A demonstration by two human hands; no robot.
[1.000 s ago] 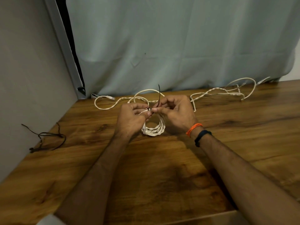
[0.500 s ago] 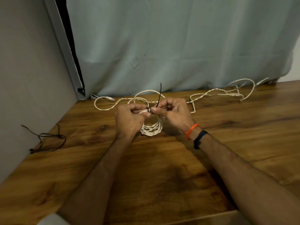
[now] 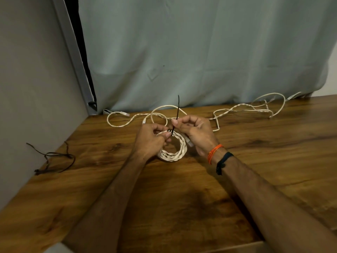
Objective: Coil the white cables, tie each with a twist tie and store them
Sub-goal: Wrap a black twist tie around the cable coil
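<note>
Your grip, item one: your left hand [image 3: 149, 141] has its fingers curled onto the near-left rim of one coiled white twisted cable [image 3: 175, 152], thumb and fingertip pinching at the spot where the thin black twist tie [image 3: 176, 115] crosses the coil. Item two: your right hand [image 3: 197, 134] pinches the same tie a little higher up, fingers curled, with the tie's free end standing upright above both hands.

Coiled cable, count one: several turns stacked into a ring, tilted with its lower edge on the brown wood-grain tabletop [image 3: 182, 198], between your two hands at the centre.

Loose white cable [image 3: 242, 107], uncoiled: strands sprawl along the far edge of the tabletop in loops, from a small connector [image 3: 122, 113] at the far left to a large loop at the far right. Whether this is one cable or more, you cannot tell; parts are twisted in pairs.

Spare dark ties [image 3: 54, 157]: a small tangle lying at the left edge of the tabletop against the grey wall panel [image 3: 27, 88], well apart from your hands; the count is not readable.

Wrist items, count two, both on your right wrist: one orange thread band [image 3: 214, 152], one black band [image 3: 223, 161] just beside it.

Backdrop: one pale grey-green curtain [image 3: 200, 52] hanging behind the tabletop.
</note>
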